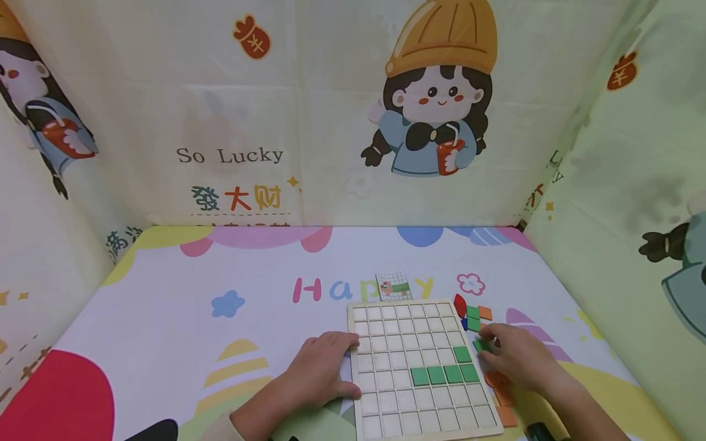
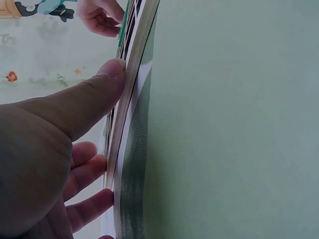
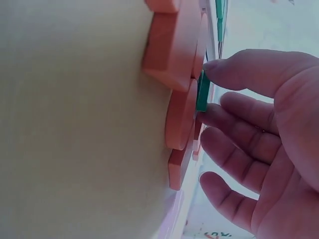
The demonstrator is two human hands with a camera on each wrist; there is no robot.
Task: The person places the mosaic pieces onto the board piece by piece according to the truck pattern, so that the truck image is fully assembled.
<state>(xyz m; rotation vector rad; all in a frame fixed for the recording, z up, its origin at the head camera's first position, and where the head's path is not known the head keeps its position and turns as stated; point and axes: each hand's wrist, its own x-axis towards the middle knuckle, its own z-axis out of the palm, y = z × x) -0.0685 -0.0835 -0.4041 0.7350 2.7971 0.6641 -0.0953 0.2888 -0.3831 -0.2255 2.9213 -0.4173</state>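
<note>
A wooden grid board (image 1: 380, 381) lies flat, with several green square tiles (image 1: 437, 375) in its cells at the right. My left hand (image 1: 322, 370) rests at the board's left edge; the thumb (image 2: 99, 89) and fingertips touch its side. Just off the board's right edge, my right hand (image 1: 521, 355) pinches a green square tile (image 3: 203, 90) between thumb and fingertip. Around that hand lie loose orange pieces (image 3: 172, 47), some square and some rounded, beside the board.
A small picture card (image 1: 394, 286) showing a green and orange pattern on a grid lies behind the board. Past its upper right corner are a red piece (image 1: 460, 305), a blue piece (image 1: 465, 324), and more green and orange squares. A printed curtain (image 1: 325, 122) stands behind the table.
</note>
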